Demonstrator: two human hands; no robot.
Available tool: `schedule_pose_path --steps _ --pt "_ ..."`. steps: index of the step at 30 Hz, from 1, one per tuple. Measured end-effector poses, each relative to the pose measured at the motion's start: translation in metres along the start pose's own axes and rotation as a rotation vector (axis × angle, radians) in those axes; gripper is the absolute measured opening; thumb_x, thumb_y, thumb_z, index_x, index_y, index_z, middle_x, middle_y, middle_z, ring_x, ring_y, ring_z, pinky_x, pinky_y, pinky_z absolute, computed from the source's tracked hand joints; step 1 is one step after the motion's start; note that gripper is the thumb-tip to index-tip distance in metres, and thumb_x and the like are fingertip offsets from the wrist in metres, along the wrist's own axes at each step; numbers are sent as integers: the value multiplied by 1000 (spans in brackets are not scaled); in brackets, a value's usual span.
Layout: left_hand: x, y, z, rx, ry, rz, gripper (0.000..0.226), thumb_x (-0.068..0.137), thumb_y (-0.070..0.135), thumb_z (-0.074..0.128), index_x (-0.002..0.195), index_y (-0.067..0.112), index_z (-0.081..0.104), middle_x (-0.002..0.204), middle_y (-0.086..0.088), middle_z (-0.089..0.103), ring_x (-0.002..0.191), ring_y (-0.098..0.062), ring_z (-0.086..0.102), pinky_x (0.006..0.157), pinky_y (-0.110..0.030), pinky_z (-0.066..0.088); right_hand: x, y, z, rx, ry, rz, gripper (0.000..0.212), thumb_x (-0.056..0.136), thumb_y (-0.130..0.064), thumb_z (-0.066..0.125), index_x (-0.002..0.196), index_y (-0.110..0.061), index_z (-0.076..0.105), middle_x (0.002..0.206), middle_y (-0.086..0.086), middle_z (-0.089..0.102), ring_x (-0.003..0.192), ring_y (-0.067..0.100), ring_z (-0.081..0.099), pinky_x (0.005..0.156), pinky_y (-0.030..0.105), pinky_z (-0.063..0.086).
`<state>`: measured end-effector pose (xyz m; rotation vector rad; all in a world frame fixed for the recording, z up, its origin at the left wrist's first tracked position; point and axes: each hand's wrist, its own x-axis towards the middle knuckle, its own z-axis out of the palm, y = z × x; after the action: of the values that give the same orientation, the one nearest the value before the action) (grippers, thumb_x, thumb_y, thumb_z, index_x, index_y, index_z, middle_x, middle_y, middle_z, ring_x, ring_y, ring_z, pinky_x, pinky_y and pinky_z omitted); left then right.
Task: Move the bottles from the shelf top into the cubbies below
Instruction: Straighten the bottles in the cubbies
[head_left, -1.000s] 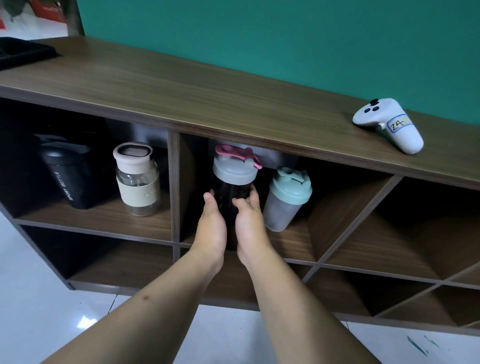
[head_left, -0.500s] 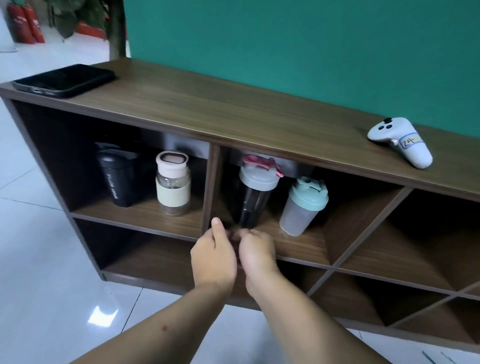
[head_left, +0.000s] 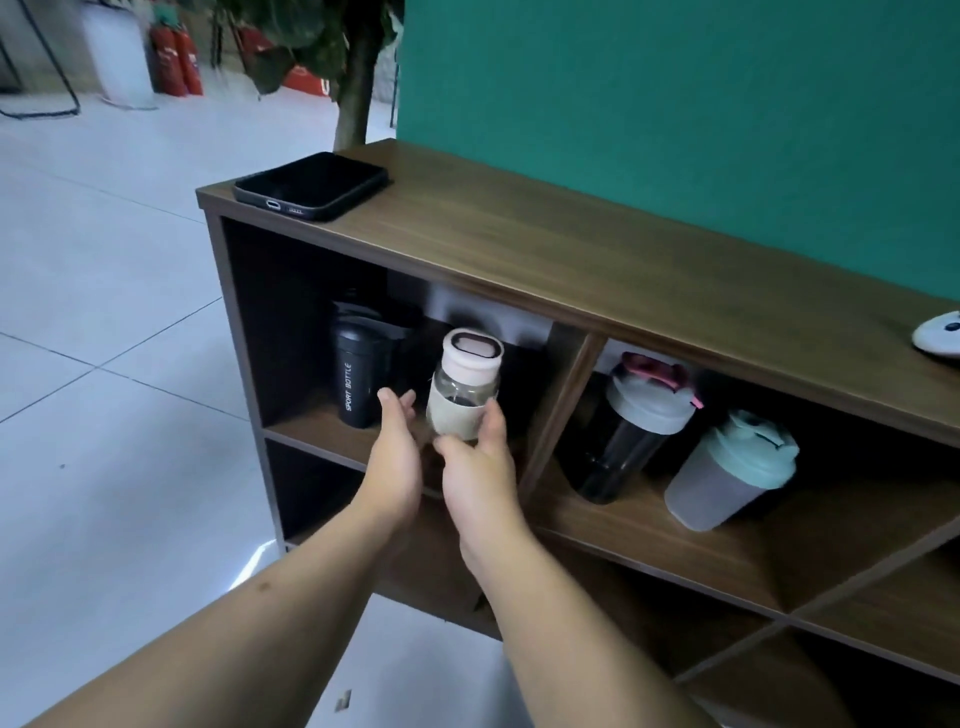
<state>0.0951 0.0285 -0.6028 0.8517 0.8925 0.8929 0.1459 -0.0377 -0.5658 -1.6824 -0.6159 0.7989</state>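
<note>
All the bottles in view stand in the upper cubbies of the wooden shelf (head_left: 597, 270). The left cubby holds a black sport bottle (head_left: 361, 382) and a glass bottle (head_left: 464, 387) with a cream sleeve and pink lid. In the middle cubby are a dark shaker with a grey and pink lid (head_left: 631, 434) and a frosted shaker with a mint lid (head_left: 732, 473). My left hand (head_left: 397, 457) is open just left of the glass bottle. My right hand (head_left: 480, 470) is spread at the bottle's base, thumb against the sleeve's right side.
A black phone (head_left: 311, 184) lies at the left end of the shelf top, and a white controller (head_left: 940, 335) shows at the right edge. Lower cubbies (head_left: 649, 597) sit below. White tiled floor (head_left: 104, 364) lies to the left, with a plant trunk (head_left: 356, 78) behind.
Both hands left the dark shaker in the middle cubby, pulled back, and moved left to the glass bottle. The view swung left.
</note>
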Motion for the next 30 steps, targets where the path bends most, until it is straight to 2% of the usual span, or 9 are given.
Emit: schedule_pose_path --steps 2,4,7,9,14,24,27,29,30 --pt "9 7 -1 -3 -36 -20 76 102 71 17 162 28 36 168 2 38 151 -20 40 127 -47 23 6 -4 0 4 48 -1 84 89 -4 59 158 -37 25 130 -9 59 78 -9 55 49 4 42" --pt "16 14 0 -21 -104 -58 77 102 71 15 163 28 33 167 5 40 149 -16 41 125 -40 23 12 -5 2 25 83 16 87 89 0 58 160 -33 20 129 -8 52 78 -1 55 46 1 40" --pt "27 13 2 -68 -174 -102 76 102 72 13 162 31 35 147 11 61 126 -9 54 116 -36 28 21 5 8 24 127 14 91 86 -1 59 161 -35 18 131 -9 48 102 8 52 61 4 42" --pt "35 10 2 -84 -211 -106 80 99 77 14 155 31 48 130 9 73 122 -11 63 120 -38 30 28 14 11 22 120 -18 93 81 2 56 158 -41 25 135 -16 58 102 1 61 77 12 44" --pt "39 10 2 -83 -238 -93 83 99 76 11 139 26 65 130 -5 77 125 -22 69 119 -46 39 36 23 15 45 89 -92 93 73 4 52 148 -48 39 126 -19 70 109 -3 66 86 21 48" --pt "44 14 -2 -129 -230 -221 93 82 88 32 158 35 43 151 3 63 140 -22 56 127 -49 23 34 19 19 49 137 -82 91 80 4 57 153 -43 32 127 -11 70 92 -7 69 67 14 51" --pt "32 22 -1 -105 -131 -179 81 99 75 25 164 27 33 167 6 42 151 -20 41 126 -43 23 22 16 23 49 200 -87 85 86 1 58 158 -33 28 132 -9 62 84 -4 64 66 10 48" --pt "25 25 -6 -89 29 -117 71 106 62 28 149 13 55 158 -7 54 143 -27 52 119 -39 33 14 19 30 47 307 -91 67 88 3 57 149 -22 43 125 -5 61 86 1 62 68 7 44" --pt "25 24 -11 -80 119 -78 67 104 60 32 126 9 70 142 -14 67 129 -30 63 116 -43 40 11 22 34 43 344 -106 55 87 4 57 136 -21 53 121 0 66 90 7 65 71 11 44"
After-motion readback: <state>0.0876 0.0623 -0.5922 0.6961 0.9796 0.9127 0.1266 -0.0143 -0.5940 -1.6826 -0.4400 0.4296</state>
